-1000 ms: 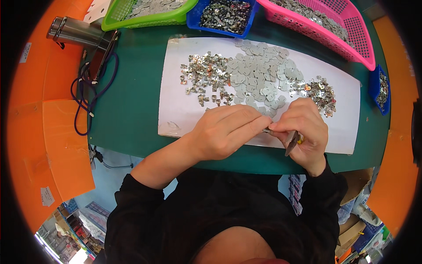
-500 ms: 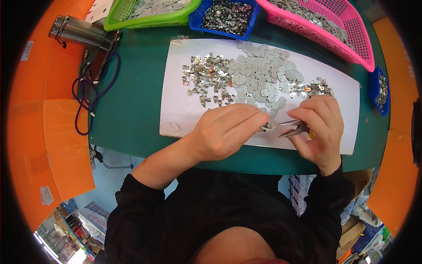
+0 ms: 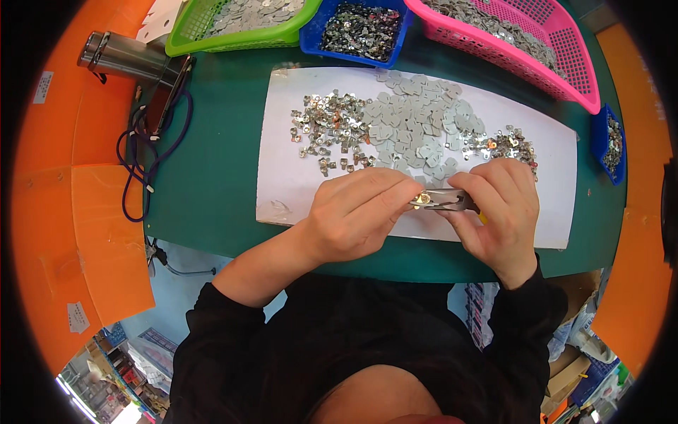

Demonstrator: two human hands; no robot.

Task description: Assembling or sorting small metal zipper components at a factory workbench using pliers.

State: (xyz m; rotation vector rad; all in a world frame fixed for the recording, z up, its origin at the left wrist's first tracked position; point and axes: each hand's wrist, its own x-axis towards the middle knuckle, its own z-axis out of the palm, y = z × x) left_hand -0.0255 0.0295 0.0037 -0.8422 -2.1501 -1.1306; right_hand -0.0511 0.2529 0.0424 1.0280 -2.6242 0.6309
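My right hand (image 3: 500,206) grips small pliers (image 3: 446,201) with a yellow handle, jaws pointing left. My left hand (image 3: 357,212) pinches a small shiny metal piece (image 3: 422,200) at the tip of the jaws. Both hands hover over the near edge of a white sheet (image 3: 289,177) on the green table (image 3: 212,141). On the sheet lie a heap of small silver metal clips (image 3: 328,127), a pile of flat grey pieces (image 3: 417,127) and a smaller cluster of shiny parts (image 3: 505,143) just beyond my right hand.
Along the far edge stand a green basket (image 3: 233,32), a blue tray of metal parts (image 3: 360,32) and a pink basket (image 3: 522,42). A small blue bin (image 3: 609,145) sits at the right. A steel cylinder (image 3: 120,56) and dark cable (image 3: 141,155) lie at the left.
My right hand has turned the pliers from pointing down to lying level, jaws leftward. My left fingers have closed on the small metal piece at the jaw tip.
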